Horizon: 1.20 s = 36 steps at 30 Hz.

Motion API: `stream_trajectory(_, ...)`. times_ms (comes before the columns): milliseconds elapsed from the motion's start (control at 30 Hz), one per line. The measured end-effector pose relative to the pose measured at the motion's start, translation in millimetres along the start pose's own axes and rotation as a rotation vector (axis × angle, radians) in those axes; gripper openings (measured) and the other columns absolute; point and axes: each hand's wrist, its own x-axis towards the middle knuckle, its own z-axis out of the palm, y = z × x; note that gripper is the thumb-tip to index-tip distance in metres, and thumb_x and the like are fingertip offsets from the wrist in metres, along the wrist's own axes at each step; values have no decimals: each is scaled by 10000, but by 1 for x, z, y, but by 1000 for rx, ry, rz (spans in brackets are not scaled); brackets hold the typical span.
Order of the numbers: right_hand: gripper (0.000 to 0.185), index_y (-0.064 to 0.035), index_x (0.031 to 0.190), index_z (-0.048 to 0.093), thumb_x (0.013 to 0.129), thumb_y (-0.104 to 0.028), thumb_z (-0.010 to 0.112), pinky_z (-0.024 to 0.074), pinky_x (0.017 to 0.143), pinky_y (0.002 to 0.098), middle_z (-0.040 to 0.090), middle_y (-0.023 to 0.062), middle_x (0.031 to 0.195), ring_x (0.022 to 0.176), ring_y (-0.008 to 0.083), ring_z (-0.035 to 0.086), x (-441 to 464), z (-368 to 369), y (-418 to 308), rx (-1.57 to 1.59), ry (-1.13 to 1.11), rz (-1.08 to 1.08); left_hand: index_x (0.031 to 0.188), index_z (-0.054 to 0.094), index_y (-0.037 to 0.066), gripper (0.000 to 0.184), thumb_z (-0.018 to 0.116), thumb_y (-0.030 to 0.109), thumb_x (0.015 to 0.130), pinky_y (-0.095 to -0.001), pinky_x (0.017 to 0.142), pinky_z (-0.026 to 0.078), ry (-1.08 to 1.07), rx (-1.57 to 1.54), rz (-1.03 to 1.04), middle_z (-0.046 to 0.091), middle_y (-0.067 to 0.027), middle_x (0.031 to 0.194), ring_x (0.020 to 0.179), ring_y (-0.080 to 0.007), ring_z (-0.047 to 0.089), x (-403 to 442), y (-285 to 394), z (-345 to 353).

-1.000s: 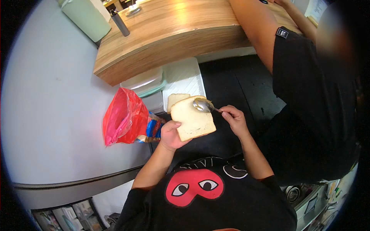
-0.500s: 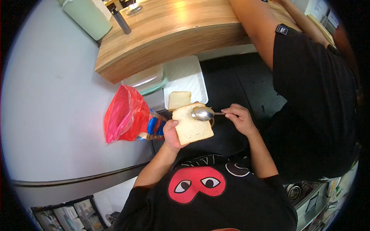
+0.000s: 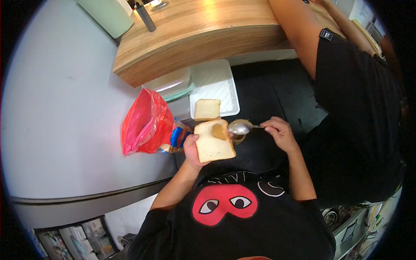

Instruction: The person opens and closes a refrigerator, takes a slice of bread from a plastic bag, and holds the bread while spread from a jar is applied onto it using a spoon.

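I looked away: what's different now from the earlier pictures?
The right hand has moved the spoon rightward to the edge of the bread slice; a brown smear now shows there. Nothing was let go. The left hand still holds the slice; a second slice remains on the white tray.

Brown spread, cream bread, silver spoon.
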Motion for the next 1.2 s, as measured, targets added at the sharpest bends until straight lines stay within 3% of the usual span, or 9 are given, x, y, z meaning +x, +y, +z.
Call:
stream_trajectory(100, 120, -20, 926, 612, 854, -78, 535, 437, 683, 290, 595, 63, 762, 748, 161, 555, -13, 3, 16, 103, 130, 215, 1360, 300, 62, 718, 527, 336, 736, -481, 1018, 332, -64, 64, 46, 407, -200, 1321, 1211, -349, 422, -2, 14, -3)
stream_trajectory(300, 162, -36, 983, 596, 907, -123, 482, 428, 619, 268, 551, 48, 706, 657, 125, 514, -13, 20, -6, 141, 172, 473, 1366, 304, 94, 532, 448, 302, 898, -463, 1021, 330, 199, 121, 219, 403, -150, 1342, 1217, -311, 424, 15, 12, -18)
stream_trajectory(333, 183, -59, 1045, 583, 902, -120, 486, 426, 595, 271, 553, 64, 698, 624, 129, 515, -11, 28, -13, 67, 217, 357, 1365, 306, 96, 524, 447, 298, 903, -461, 1023, 328, 234, 138, 238, 402, -148, 1344, 1217, -307, 426, 20, 8, -19)
stream_trajectory(400, 221, -87, 1103, 564, 899, -122, 488, 436, 617, 279, 574, 87, 728, 643, 142, 537, -5, 28, -42, 2, 103, 468, 1345, 326, 72, 502, 447, 302, 915, -441, 1016, 341, 231, 145, 264, 419, -137, 1330, 1211, -286, 434, 28, 0, -21)
stream_trajectory(533, 246, -69, 1124, 550, 896, -90, 461, 476, 772, 321, 632, 159, 985, 904, 266, 636, -3, 43, -47, 66, 62, 359, 1328, 329, 38, 502, 434, 322, 927, -411, 1010, 351, 249, 178, 295, 435, -128, 1315, 1205, -269, 439, 38, -12, -19)
stream_trajectory(633, 239, -61, 1115, 554, 897, -81, 456, 477, 770, 318, 631, 157, 990, 915, 269, 634, -2, 48, -45, 93, 94, 349, 1336, 314, 39, 511, 405, 344, 937, -406, 1021, 335, 226, 215, 335, 428, -128, 1320, 1208, -266, 437, 43, -18, -13)
stream_trajectory(733, 243, -37, 1126, 551, 905, -62, 453, 439, 811, 259, 623, 95, 1003, 926, 159, 595, 0, 52, -43, 140, 74, 333, 1355, 286, 41, 529, 363, 371, 948, -399, 1033, 314, 187, 264, 368, 401, -129, 1342, 1225, -263, 415, 44, -22, -5)
stream_trajectory(833, 246, -59, 1124, 552, 897, -71, 458, 484, 785, 324, 630, 163, 997, 947, 282, 625, 1, 57, -42, 119, 118, 241, 1370, 265, 56, 556, 334, 412, 949, -397, 1036, 306, 154, 322, 415, 373, -124, 1362, 1241, -262, 392, 45, -27, 1)
stream_trajectory(1200, 243, -51, 1123, 551, 896, -72, 466, 495, 772, 350, 623, 187, 997, 968, 323, 602, 5, 59, -47, 134, 105, 251, 1402, 202, 18, 577, 325, 374, 965, -316, 1028, 277, 100, 763, 534, 361, -147, 1350, 1230, -214, 376, 46, -30, 7)
